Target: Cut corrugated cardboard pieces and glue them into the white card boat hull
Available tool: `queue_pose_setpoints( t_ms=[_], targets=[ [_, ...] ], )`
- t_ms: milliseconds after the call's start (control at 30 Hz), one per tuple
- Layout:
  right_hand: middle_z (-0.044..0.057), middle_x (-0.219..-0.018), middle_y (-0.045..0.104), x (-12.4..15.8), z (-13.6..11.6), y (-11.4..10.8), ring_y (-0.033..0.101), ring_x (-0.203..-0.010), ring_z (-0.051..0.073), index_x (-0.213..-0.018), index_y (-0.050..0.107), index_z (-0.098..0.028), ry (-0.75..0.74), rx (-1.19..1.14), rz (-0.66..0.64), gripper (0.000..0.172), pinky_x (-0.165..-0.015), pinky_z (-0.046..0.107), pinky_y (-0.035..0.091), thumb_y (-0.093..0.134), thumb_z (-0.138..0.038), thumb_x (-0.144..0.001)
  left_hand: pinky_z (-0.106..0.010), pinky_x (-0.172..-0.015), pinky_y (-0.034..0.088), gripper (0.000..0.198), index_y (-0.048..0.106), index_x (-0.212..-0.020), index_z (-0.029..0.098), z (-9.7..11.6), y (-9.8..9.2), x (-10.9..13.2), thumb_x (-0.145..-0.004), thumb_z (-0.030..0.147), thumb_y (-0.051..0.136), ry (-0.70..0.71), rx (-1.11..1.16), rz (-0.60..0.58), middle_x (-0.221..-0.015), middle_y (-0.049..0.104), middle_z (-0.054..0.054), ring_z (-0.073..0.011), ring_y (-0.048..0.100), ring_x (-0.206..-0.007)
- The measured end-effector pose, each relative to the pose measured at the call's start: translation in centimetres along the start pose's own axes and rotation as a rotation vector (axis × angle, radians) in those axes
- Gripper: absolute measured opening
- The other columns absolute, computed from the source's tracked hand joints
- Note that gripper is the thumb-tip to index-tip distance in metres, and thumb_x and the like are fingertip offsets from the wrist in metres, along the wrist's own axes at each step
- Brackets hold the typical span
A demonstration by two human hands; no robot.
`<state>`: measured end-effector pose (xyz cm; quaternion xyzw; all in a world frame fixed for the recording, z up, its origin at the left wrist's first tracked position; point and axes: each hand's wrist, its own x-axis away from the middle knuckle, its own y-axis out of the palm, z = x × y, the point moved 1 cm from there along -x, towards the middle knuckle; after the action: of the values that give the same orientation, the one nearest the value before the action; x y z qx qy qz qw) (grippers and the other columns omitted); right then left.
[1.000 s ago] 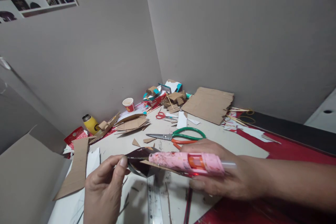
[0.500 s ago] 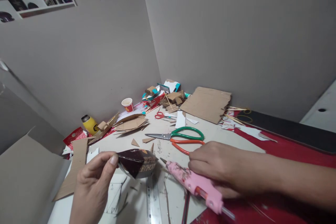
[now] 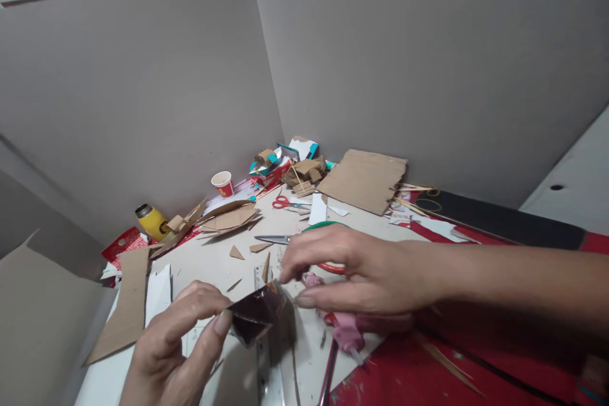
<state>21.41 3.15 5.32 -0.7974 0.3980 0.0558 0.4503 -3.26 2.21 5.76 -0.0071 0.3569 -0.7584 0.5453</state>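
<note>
A small folded dark card piece (image 3: 259, 309) is pinched at its left end between the thumb and fingers of my left hand (image 3: 183, 336). My right hand (image 3: 349, 269) is just right of the piece, thumb and fingers apart, with nothing between them. Beneath that hand lies a pink glue gun (image 3: 347, 331), partly hidden. Large scissors (image 3: 273, 239) with green and orange handles are partly covered by my right hand. Under the dark piece, a metal ruler (image 3: 263, 371) rests on the white table surface (image 3: 190, 260).
Cardboard sheets (image 3: 364, 181), curved cardboard pieces (image 3: 231, 219) and small red scissors (image 3: 280, 202) lie farther back. A paper cup (image 3: 222, 184) and a yellow bottle (image 3: 152, 222) stand at the left rear. Red cloth (image 3: 390, 374) covers the right front.
My right hand has let go of the glue gun, which now lies on the table, and moved left toward the dark piece. My left hand has moved slightly right and down, tilting the piece.
</note>
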Motion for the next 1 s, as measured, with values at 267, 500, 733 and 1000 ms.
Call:
queue_pose_setpoints(
  t_ms=[267, 500, 733, 1000],
  targets=[
    [0.006, -0.077, 0.066, -4.0, 1.6, 3.4, 0.060, -0.073, 0.013, -0.088, 0.072, -0.007, 0.056, -0.461, -0.038, 0.018, -0.073, 0.026, 0.050, 0.062, -0.021, -0.084, -0.024, -0.064, 0.049, 0.014, 0.071, -0.070, 0.023, -0.3, 0.4, -0.1, -0.080, 0.030, 0.065, -0.137, 0.062, -0.002, -0.072, 0.068, -0.003, -0.0184, 0.062, -0.069],
    [0.003, -0.072, 0.066, -3.8, 2.0, 3.7, 0.060, -0.070, 0.012, -0.082, 0.073, -0.011, 0.096, -0.513, 0.003, 0.016, -0.069, 0.024, 0.049, 0.066, -0.025, -0.082, -0.023, -0.064, 0.051, 0.017, 0.071, -0.076, 0.022, -2.3, -0.6, -0.3, -0.067, 0.036, 0.077, -0.293, 0.219, -0.022, -0.073, 0.069, -0.002, -0.0181, 0.064, -0.071],
    [0.002, -0.069, 0.065, -4.2, 2.1, 4.1, 0.058, -0.065, 0.011, -0.079, 0.071, -0.011, 0.063, -0.502, 0.029, 0.021, -0.065, 0.023, 0.048, 0.065, -0.030, -0.082, -0.031, -0.084, 0.047, 0.015, 0.068, -0.088, 0.023, -3.4, -1.7, -0.5, -0.076, 0.031, 0.071, -0.292, 0.183, -0.186, -0.092, 0.066, -0.005, -0.0224, 0.059, -0.095],
    [0.002, -0.068, 0.064, -4.7, 2.1, 4.3, 0.058, -0.065, 0.011, -0.079, 0.072, -0.010, 0.072, -0.486, -0.002, 0.022, -0.064, 0.022, 0.047, 0.064, -0.030, -0.082, -0.031, -0.075, 0.044, 0.018, 0.067, -0.075, 0.020, -3.6, -1.4, -0.6, -0.078, 0.037, 0.068, -0.291, 0.228, -0.227, -0.079, 0.064, -0.004, -0.0199, 0.057, -0.080]
  ],
)
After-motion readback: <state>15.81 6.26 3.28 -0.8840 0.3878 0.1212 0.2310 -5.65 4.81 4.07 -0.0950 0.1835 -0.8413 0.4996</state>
